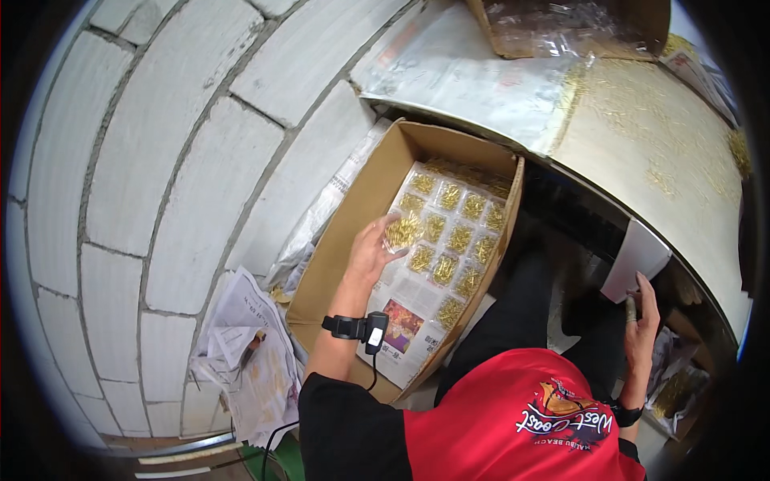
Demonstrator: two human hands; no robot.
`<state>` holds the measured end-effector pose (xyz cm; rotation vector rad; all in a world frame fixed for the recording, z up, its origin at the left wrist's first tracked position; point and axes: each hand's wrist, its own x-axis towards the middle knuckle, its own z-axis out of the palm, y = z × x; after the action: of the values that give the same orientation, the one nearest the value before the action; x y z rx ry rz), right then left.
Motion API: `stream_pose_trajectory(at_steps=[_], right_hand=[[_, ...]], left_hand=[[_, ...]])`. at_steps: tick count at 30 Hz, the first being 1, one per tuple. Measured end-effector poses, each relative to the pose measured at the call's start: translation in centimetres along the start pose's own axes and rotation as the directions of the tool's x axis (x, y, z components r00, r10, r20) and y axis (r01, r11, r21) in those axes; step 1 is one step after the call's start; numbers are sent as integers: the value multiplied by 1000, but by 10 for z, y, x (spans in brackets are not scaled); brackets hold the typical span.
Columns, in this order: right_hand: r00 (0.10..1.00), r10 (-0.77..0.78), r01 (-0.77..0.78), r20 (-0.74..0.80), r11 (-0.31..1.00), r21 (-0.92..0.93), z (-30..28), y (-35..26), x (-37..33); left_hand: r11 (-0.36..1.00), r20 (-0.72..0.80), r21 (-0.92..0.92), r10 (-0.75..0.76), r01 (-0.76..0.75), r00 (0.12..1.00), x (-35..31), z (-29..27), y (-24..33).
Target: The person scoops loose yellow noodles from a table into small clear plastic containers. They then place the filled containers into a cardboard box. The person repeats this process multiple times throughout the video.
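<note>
Clear plastic wrapped the packet of small gold-coloured pieces (403, 231) in the left hand (370, 250); the fingers were partly curled, pinching its left side, while the rest stuck out past the fingertips, above the cardboard box (345, 208). The packet and hand hid part of what lay beneath, and the rows of similar packets (459, 238) on the newspaper (411, 290) grew shadowed and hard to tell apart toward the far end. The right hand (642, 325) had its fingers slightly spread, the tips at the lower edge of a pale sheet (636, 258); whether they gripped it I could not tell. Darkness obscured the space under the worktable (698, 136), and the upper edge cut off an open carton (577, 36) on top.
</note>
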<state>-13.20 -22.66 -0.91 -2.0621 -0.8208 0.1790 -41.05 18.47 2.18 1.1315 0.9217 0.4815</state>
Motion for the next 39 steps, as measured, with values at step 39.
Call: stream_pose_trajectory(at_steps=[39], right_hand=[[892, -128, -32, -435, 939, -341, -81, 17, 11]], left_hand=[[167, 85, 958, 613, -234, 786, 298, 241, 40]])
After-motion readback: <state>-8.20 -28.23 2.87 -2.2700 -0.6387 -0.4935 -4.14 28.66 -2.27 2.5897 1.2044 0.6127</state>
